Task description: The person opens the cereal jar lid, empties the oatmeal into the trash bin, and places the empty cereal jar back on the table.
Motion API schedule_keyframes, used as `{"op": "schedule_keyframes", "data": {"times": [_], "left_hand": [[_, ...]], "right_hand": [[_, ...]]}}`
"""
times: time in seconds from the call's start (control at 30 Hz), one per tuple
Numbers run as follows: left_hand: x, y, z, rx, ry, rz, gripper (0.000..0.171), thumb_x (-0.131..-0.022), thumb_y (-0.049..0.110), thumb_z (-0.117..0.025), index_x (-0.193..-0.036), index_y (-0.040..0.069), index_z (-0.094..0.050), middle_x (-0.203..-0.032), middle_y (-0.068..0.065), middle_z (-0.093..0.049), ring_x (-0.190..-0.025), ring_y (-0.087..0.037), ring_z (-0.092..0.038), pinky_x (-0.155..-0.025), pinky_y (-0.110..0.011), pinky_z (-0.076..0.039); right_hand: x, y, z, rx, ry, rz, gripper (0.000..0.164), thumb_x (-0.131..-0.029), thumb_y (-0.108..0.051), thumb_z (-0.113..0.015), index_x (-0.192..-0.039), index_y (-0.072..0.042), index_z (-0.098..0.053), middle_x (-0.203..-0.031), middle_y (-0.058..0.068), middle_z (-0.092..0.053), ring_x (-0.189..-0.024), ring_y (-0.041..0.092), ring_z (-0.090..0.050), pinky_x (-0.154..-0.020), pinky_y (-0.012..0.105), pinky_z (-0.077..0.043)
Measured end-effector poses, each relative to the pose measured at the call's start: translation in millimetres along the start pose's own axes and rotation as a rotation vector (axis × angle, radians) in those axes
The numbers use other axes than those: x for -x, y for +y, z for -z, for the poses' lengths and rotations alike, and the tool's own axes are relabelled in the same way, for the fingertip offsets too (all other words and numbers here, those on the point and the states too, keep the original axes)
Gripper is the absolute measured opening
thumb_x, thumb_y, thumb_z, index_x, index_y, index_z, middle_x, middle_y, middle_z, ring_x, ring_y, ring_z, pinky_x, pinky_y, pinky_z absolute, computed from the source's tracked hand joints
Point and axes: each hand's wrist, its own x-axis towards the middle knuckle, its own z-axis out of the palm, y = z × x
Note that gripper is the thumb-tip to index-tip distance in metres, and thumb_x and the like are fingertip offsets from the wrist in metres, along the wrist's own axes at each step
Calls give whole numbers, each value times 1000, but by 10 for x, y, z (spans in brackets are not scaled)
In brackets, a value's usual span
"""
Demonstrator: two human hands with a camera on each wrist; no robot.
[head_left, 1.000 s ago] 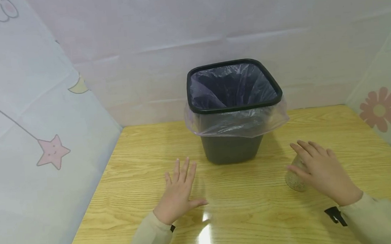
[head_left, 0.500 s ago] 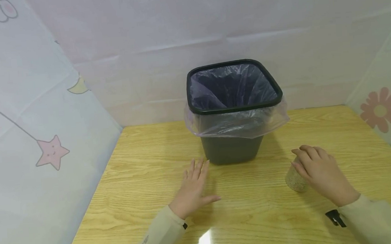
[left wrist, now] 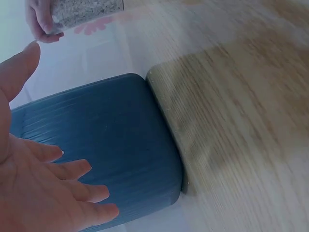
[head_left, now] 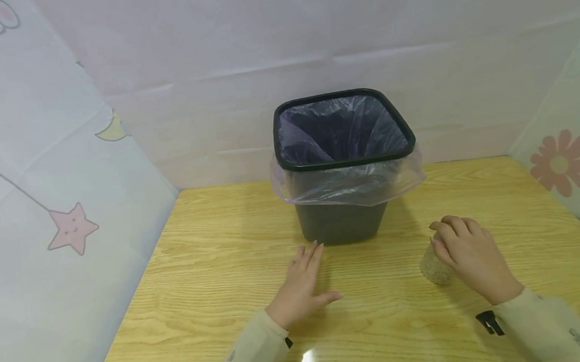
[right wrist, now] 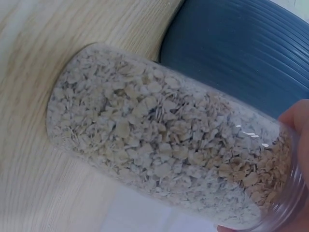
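Observation:
A clear jar of oat flakes (head_left: pixel 434 268) stands upright on the table at the right. My right hand (head_left: pixel 473 259) grips it round its top from above, thumb on the near side and fingers on the far side. Seen close up in the right wrist view, the jar (right wrist: pixel 164 130) is full of pale flakes; the hand covers part of its top end. My left hand (head_left: pixel 301 290) holds nothing, its fingers extended and thumb spread, just in front of the bin's base. The left wrist view shows its palm beside the dark bin (left wrist: pixel 111 130).
A dark square bin (head_left: pixel 343 220) stands at the table's back middle. Its translucent purple liner (head_left: pixel 351 189) folds over the rim. White printed cloth walls (head_left: pixel 245 111) enclose the wooden table (head_left: pixel 201 277) at the back and sides.
My right hand has lowered slightly and its fingers have curled round the jar's top. The left hand has moved right, closer to the bin's base. Jar and bin stay in place.

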Motion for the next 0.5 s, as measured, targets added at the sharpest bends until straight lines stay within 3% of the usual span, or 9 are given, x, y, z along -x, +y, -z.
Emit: {"op": "schedule_keyframes", "data": {"times": [0.23, 0.5], "left_hand": [[-50, 39, -28, 42, 5, 11, 93, -89, 43, -67, -153, 0, -14, -159, -20, -12, -144, -44, -5, -112, -60, -14], [-86, 80, -56, 64, 0, 15, 94, -89, 43, -67, -153, -1, -15, -158, -21, -13, -144, -43, -5, -112, -61, -14]], "right_hand": [[-7, -1, -4, -2, 14, 9, 51, -106, -37, -29, -106, 2, -62, -104, 24, -60, -92, 47, -56, -72, 61, -46], [-67, -38, -68, -6, 71, 91, 63, -106, -42, -19, -99, 4, -62, -99, 23, -61, -88, 45, -57, -75, 57, -47]]}}
